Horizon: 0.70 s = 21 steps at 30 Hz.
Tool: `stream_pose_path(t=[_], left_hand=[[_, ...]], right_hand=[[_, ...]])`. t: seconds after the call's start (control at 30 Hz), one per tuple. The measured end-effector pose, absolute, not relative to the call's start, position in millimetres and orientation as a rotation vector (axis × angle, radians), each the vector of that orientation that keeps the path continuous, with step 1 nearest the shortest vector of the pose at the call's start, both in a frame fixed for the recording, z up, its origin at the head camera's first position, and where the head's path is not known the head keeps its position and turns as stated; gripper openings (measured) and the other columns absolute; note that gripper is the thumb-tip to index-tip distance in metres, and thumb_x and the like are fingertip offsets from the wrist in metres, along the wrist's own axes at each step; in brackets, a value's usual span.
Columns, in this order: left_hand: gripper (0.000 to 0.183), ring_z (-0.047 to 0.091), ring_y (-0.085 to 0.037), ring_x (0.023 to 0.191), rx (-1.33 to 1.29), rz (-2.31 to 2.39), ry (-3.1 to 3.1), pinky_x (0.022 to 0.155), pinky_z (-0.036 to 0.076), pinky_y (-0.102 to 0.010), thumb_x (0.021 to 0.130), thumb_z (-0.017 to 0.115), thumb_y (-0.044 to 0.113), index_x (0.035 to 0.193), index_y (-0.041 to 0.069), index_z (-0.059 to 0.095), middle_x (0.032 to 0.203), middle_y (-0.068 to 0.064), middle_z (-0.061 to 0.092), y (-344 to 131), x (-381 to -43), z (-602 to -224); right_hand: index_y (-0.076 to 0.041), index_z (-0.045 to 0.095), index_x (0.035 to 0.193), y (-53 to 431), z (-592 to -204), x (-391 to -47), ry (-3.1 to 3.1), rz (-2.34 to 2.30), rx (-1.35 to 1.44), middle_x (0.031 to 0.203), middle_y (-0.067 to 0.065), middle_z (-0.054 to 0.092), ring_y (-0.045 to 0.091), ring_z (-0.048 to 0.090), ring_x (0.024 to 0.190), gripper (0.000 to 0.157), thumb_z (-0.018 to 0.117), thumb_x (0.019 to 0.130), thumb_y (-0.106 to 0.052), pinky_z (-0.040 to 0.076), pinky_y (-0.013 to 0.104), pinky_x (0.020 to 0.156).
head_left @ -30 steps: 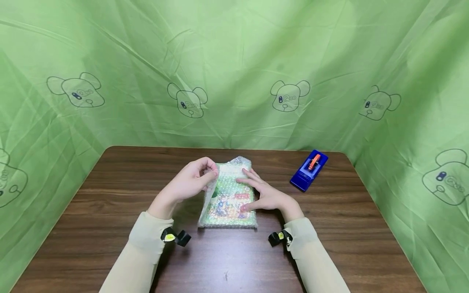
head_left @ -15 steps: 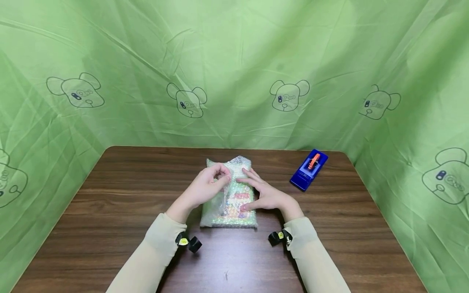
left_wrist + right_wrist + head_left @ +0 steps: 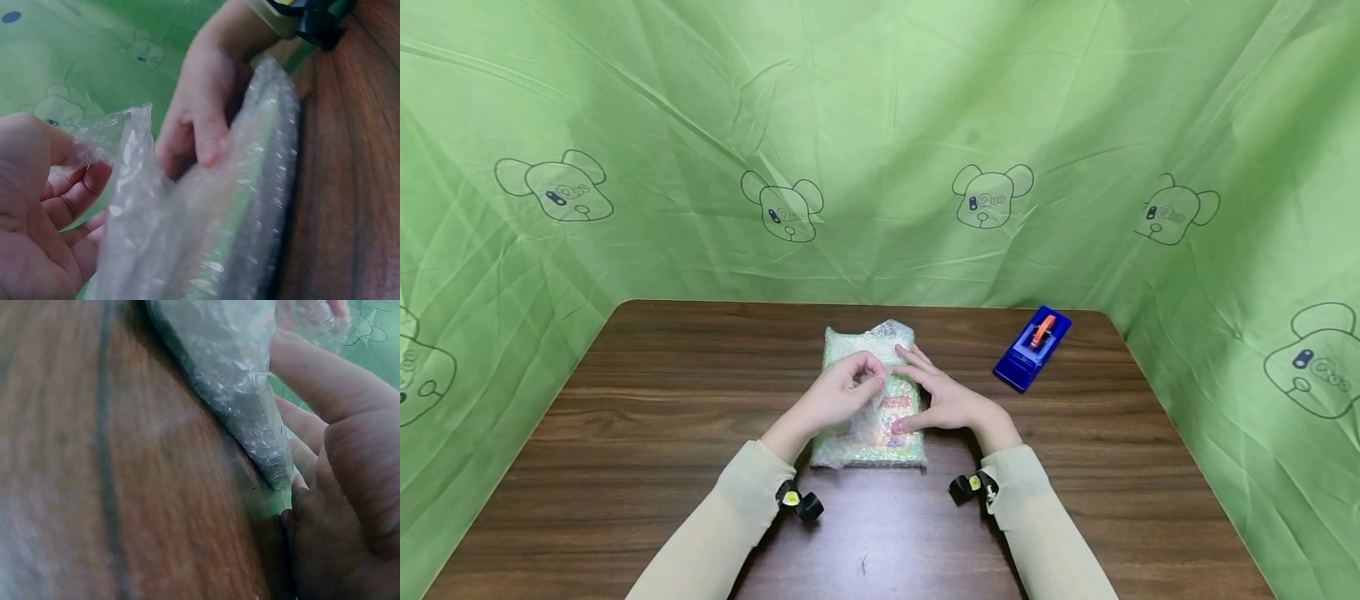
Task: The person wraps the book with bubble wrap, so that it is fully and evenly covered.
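Note:
A flat, book-like item with a colourful printed cover (image 3: 895, 433) lies in bubble wrap (image 3: 846, 350) at the middle of the table. My left hand (image 3: 842, 390) pinches the loose edge of the wrap between thumb and fingers, over the cover. In the left wrist view that flap of bubble wrap (image 3: 137, 219) stands raised off the package. My right hand (image 3: 951, 402) rests on the package's right side with its fingers spread. From the right wrist, the thumb (image 3: 337, 381) lies against the wrapped edge. The package's underside is hidden.
A blue tape-dispenser-like holder (image 3: 1021, 362) with an orange piece (image 3: 1042, 332) lies at the back right of the brown wooden table (image 3: 685, 400). Green cloth (image 3: 880, 150) with printed bear heads hangs round the back and sides.
My left hand has moved right, drawing the wrap's loose left flap across the cover, and now lies closer to my right hand. The right hand has stayed nearly still.

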<state>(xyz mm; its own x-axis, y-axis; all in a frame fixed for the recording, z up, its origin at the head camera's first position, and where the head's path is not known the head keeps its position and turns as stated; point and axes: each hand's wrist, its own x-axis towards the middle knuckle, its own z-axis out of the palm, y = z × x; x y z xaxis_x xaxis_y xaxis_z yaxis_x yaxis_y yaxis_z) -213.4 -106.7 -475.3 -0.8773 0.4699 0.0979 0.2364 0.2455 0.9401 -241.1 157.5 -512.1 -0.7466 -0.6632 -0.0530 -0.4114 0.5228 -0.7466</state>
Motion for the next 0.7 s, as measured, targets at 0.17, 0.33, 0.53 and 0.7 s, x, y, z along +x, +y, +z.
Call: stream_pose_path(t=[0.17,0.33,0.53,0.7], left_hand=[[0.004,0.061,-0.018,0.082,0.666,1.659,2.295,0.075,0.053,-0.031,0.108,0.065,0.013,0.108,0.009,0.067,0.089,-0.001,0.064,-104,-214,-483],[0.004,0.059,-0.019,0.087,0.674,1.666,2.254,0.079,0.053,-0.032,0.107,0.065,0.012,0.108,0.008,0.066,0.094,-0.002,0.063,-104,-216,-491],[0.005,0.058,-0.018,0.089,0.711,1.628,2.269,0.080,0.052,-0.032,0.108,0.065,0.014,0.109,0.009,0.066,0.095,-0.001,0.062,-101,-215,-495],[0.005,0.061,-0.018,0.092,0.701,1.591,2.269,0.083,0.054,-0.032,0.107,0.067,0.016,0.109,0.012,0.067,0.099,-0.001,0.066,-102,-215,-495]], right_hand=[[-0.020,0.044,0.168,158,-513,-242,2.431,-1.065,-0.896,0.185,-0.002,0.006,0.028,-0.011,0.169,0.097,0.095,0.087,-0.039,0.007,0.068,0.132],[-0.021,0.044,0.168,158,-512,-242,2.436,-1.060,-0.916,0.185,0.000,0.006,0.031,-0.010,0.169,0.097,0.095,0.087,-0.037,0.006,0.067,0.132],[-0.022,0.045,0.168,158,-512,-241,2.433,-1.078,-0.918,0.185,0.001,0.006,0.033,-0.010,0.169,0.096,0.096,0.087,-0.036,0.005,0.068,0.132],[-0.025,0.044,0.169,157,-511,-241,2.426,-1.078,-0.928,0.185,0.000,0.004,0.034,-0.012,0.169,0.097,0.095,0.087,-0.038,0.005,0.070,0.130]])
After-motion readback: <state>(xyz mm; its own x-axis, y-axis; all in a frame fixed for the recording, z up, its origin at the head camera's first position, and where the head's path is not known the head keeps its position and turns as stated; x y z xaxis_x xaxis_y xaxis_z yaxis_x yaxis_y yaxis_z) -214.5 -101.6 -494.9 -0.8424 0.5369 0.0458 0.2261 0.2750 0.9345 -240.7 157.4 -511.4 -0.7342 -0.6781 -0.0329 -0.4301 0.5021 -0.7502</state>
